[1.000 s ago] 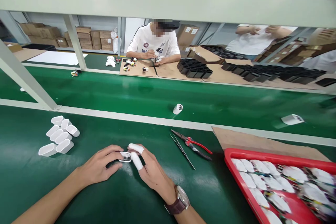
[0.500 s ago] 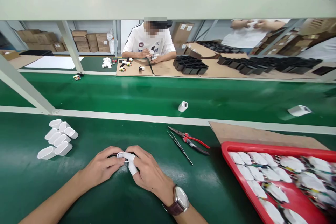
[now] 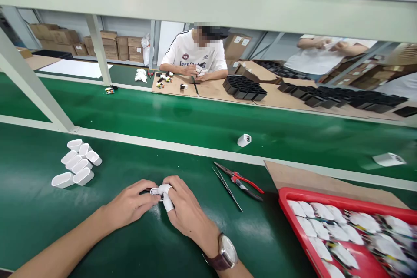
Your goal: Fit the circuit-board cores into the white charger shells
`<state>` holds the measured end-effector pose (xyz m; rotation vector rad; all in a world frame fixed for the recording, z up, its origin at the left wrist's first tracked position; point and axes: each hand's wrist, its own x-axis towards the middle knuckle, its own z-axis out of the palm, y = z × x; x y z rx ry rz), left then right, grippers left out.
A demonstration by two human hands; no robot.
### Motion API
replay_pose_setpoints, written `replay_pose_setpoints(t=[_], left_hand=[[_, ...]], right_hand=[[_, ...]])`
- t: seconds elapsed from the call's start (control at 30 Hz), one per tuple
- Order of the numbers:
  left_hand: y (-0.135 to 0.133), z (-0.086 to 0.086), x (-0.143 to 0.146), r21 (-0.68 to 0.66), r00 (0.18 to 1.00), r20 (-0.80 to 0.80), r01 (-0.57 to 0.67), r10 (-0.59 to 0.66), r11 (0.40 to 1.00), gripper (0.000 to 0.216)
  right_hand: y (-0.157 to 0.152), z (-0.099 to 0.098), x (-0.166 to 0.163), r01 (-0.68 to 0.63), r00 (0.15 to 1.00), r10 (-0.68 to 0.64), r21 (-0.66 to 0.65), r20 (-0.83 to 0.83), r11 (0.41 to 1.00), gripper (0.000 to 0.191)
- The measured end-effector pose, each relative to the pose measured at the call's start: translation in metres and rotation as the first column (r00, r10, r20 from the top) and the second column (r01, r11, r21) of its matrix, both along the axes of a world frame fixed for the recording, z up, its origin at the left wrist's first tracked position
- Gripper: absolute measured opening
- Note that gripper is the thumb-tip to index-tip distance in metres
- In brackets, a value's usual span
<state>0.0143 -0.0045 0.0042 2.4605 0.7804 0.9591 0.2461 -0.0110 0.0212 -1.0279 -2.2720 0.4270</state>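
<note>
My left hand and my right hand meet over the near green table, pinching a small white casing between them. Its open end faces up, and something dark shows inside. Most of the casing is hidden by my fingers. White covers wrap the thumb and index finger of my right hand, and a watch sits on that wrist. Tweezers and red-and-black pliers lie right of my hands. Several white open-topped casings stand together on the left.
At the right, a red tray holds several white-wrapped parts with wires, beside a cardboard sheet. Two white casings lie on the green belt beyond a pale rail. Across it a co-worker sits near black cases. A metal post slants at left.
The camera view has tilted and shifted a little. Both my hands keep hold of the white casing, my fingers slightly repositioned. The co-worker's hands across the belt have moved closer together.
</note>
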Motion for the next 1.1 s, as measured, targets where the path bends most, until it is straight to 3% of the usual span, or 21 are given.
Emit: replay_pose_setpoints(t=[0.07,0.2,0.3,0.4,0.47,0.53,0.57,0.6,0.63,0.67,0.73,0.8,0.83,0.9,1.0,1.1], left_hand=[[0.000,0.000,0.000,0.016,1.000,-0.006,-0.007,0.007,1.000,0.018],[0.000,0.000,0.001,0.019,1.000,-0.014,-0.011,0.012,1.000,0.018],[-0.002,0.000,0.004,0.006,1.000,0.016,-0.010,0.009,1.000,0.018],[-0.001,-0.001,0.005,-0.158,0.994,0.098,-0.033,0.049,0.987,0.016],[0.001,-0.001,0.004,-0.451,0.961,0.218,-0.056,0.171,0.891,0.012],[0.004,0.002,0.001,-0.740,0.879,0.310,-0.017,0.363,0.672,0.019],[0.006,0.005,0.001,-0.824,0.834,0.325,0.018,0.445,0.567,0.024],[0.007,0.008,0.000,-0.866,0.804,0.324,0.040,0.499,0.498,0.028],[0.008,0.011,0.000,-0.877,0.792,0.319,0.037,0.520,0.480,0.030],[0.009,0.015,0.001,-0.859,0.796,0.316,0.010,0.516,0.512,0.031],[0.019,0.021,0.003,-0.735,0.852,0.278,-0.108,0.443,0.669,0.028],[0.043,0.029,0.002,-0.493,0.912,0.135,-0.277,0.387,0.825,0.024],[0.060,0.034,0.000,-0.369,0.916,0.048,-0.354,0.398,0.859,0.022],[0.104,0.045,-0.010,-0.198,0.866,-0.100,-0.500,0.490,0.843,0.020],[0.169,0.061,-0.036,-0.121,0.753,-0.170,-0.656,0.635,0.745,0.022],[0.203,0.069,-0.064,-0.078,0.662,-0.269,-0.739,0.700,0.669,0.026]], right_hand=[[0.001,0.001,0.000,0.004,1.000,-0.005,0.031,0.026,0.999,0.025],[0.001,0.002,0.004,-0.019,0.997,0.022,0.038,-0.079,0.999,0.030],[0.001,0.000,0.006,-0.067,0.998,0.069,0.069,-0.016,0.995,0.032],[0.003,-0.005,0.009,-0.067,0.995,0.071,0.050,-0.066,0.996,0.042],[0.005,-0.007,0.012,-0.043,0.984,0.044,0.011,-0.171,0.999,0.049],[0.007,-0.010,0.015,0.003,0.979,-0.005,-0.005,-0.206,1.000,0.054],[0.007,-0.011,0.015,0.034,0.984,-0.033,0.003,-0.176,0.999,0.055],[0.008,-0.011,0.016,0.067,0.991,-0.064,0.020,-0.120,0.998,0.055],[0.008,-0.012,0.015,0.093,0.995,-0.092,0.037,-0.046,0.995,0.054],[0.009,-0.012,0.014,0.109,0.993,-0.111,0.046,0.039,0.993,0.052],[0.009,-0.013,0.011,0.115,0.972,-0.121,0.041,0.201,0.993,0.046],[0.009,-0.013,0.008,0.105,0.946,-0.109,0.027,0.306,0.994,0.039],[0.009,-0.014,0.007,0.103,0.937,-0.106,0.027,0.332,0.994,0.037],[0.009,-0.016,0.006,0.106,0.929,-0.113,0.040,0.351,0.994,0.035],[0.009,-0.019,0.007,0.111,0.927,-0.127,0.066,0.352,0.992,0.035],[0.009,-0.022,0.008,0.103,0.926,-0.127,0.088,0.355,0.991,0.035]])
